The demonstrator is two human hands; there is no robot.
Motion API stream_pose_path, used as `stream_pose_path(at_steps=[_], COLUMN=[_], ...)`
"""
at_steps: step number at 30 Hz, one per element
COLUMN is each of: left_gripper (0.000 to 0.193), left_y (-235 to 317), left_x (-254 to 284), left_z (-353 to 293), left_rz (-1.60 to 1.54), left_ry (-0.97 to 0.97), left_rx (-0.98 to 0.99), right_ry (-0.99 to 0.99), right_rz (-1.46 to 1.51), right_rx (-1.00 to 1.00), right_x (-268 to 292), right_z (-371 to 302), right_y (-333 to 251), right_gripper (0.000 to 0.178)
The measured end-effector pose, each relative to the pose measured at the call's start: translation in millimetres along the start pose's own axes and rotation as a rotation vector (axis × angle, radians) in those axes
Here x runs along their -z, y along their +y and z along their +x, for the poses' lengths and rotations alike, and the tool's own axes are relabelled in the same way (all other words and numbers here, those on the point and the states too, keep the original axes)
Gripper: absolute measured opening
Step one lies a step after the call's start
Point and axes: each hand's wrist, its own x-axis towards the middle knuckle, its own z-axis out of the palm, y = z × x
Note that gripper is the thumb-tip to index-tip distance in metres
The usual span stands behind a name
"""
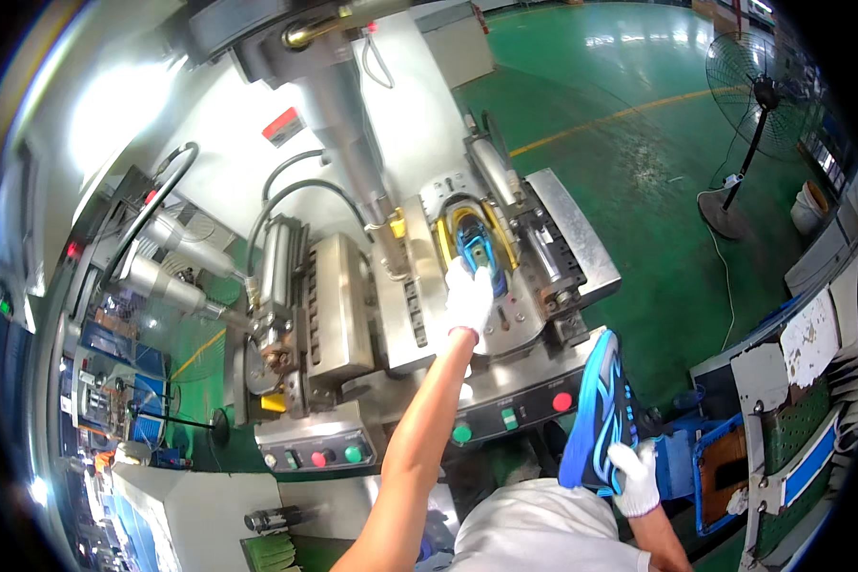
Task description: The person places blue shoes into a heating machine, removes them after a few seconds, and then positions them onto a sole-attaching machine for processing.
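Observation:
In a white glove, my left hand (469,297) reaches forward to a blue shoe (477,240), with its fingers on the near end. That shoe lies in a yellow-edged cradle (445,243) on the metal press machine (343,310); its near end is partly hidden by the glove. Low on the right, my gloved right hand (636,479) is closed around the lower end of a second shoe (599,410). It is held upright with its black, light-blue-striped underside and blue sidewall showing.
Metal cylinders (276,262) flank the left press station, and a thick ram (348,133) hangs above. Red and green buttons (562,401) line the machine's front. Right of me stand a blue bin (701,477) and a rack (801,419); farther off is a pedestal fan (763,95).

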Motion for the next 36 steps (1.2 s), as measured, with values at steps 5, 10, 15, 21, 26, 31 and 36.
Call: stream_pose_path(at_steps=[5, 10, 15, 21, 26, 31, 36], left_gripper=[0.081, 0.067, 0.028, 0.045, 0.081, 0.061, 0.051], left_y=[-23.2, -15.3, -28.6, -14.9, -41.8, -91.9, -134.2], left_x=[-72.3, -49.4, 31.0, 122.7, 224.3, 273.8, 299.6], left_z=[67.2, 95.9, 88.0, -84.7, -235.7, -404.1, -600.4], left_rz=[0.356, 0.370, -0.142, -0.558, -0.309, -0.103, 0.209], left_ry=[0.173, 0.046, -0.048, -0.081, -0.065, 0.185, 0.592], left_rx=[0.186, 0.191, 0.266, 0.208, 0.319, 0.601, 1.073], right_ry=[0.053, 0.091, -0.018, -0.122, -0.507, -0.045, -0.223], right_rz=[-0.120, -0.203, -0.589, -0.387, -0.389, -1.534, -1.655], right_rx=[0.136, 0.028, 0.317, 0.228, 0.230, 0.779, 0.787], right_x=[26.3, 27.7, -0.9, -98.2, -249.2, -309.4, -328.1], right_z=[-9.6, 12.7, 31.5, 108.7, 259.9, 436.8, 425.4], right_y=[3.5, 8.2, -4.7, -38.1, -64.0, 28.0, 45.5], right_gripper=[0.053, 0.041, 0.022, 0.026, 0.031, 0.037, 0.031])
